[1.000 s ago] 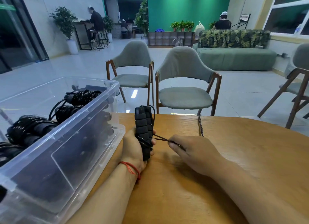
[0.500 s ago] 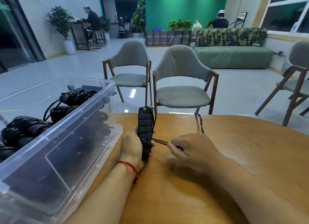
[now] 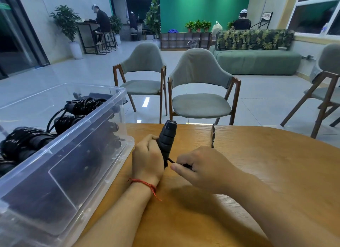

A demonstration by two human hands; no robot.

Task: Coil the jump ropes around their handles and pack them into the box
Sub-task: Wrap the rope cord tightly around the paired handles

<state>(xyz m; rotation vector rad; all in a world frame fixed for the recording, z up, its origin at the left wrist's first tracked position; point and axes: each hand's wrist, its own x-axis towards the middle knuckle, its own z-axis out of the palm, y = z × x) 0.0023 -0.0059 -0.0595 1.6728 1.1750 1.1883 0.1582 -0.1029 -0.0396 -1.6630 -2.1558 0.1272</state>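
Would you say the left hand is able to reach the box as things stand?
Probably yes: the box sits open just beside the left hand, with nothing between them, though that hand is gripping the handles.

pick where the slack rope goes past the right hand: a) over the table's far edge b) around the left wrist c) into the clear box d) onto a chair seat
a: the rope comes out from behind the right hand, which pinches it, crosses the table and drops out of sight over the far edge, while the left hand grips the handles.
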